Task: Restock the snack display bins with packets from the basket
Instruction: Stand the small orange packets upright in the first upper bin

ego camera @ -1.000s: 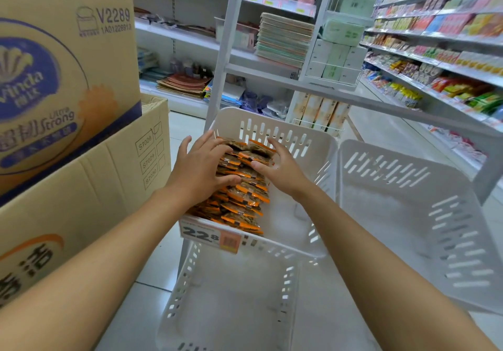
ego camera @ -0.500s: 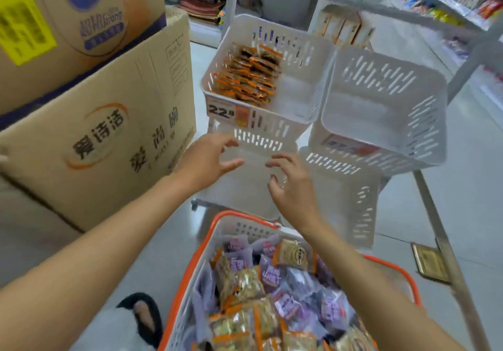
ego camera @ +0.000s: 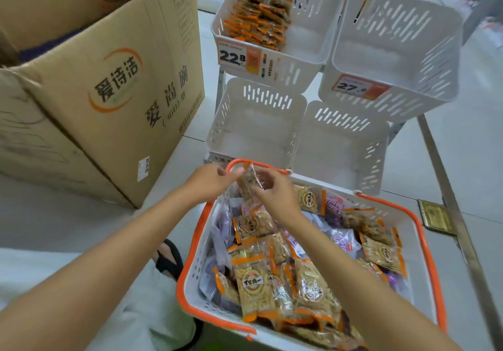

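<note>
A white basket (ego camera: pixel 424 244) with orange rim sits low in front of me, full of orange-edged and purple snack packets (ego camera: pixel 283 277). Over its far left corner, my left hand (ego camera: pixel 209 181) and my right hand (ego camera: pixel 275 195) both pinch one orange-edged snack packet (ego camera: pixel 249 184) held upright between them. Above stands a rack of white slotted bins. The upper left bin (ego camera: pixel 307 59) holds a row of orange packets (ego camera: pixel 258 18) and carries a 22.8 price tag. The upper right bin (ego camera: pixel 424 78), lower left bin (ego camera: pixel 231 122) and lower right bin (ego camera: pixel 373 154) show bare bottoms.
Large cardboard boxes (ego camera: pixel 109 83) crowd the left side. A metal shelf post (ego camera: pixel 457 214) runs down the right with a brass floor plate (ego camera: pixel 435 217) beside it. My knee in pale shorts and a black sandal (ego camera: pixel 168 258) sit left of the basket.
My view tipped down from the upper bin to the basket. Both hands left the orange packets in the bin, dropped to the basket and took hold of one packet.
</note>
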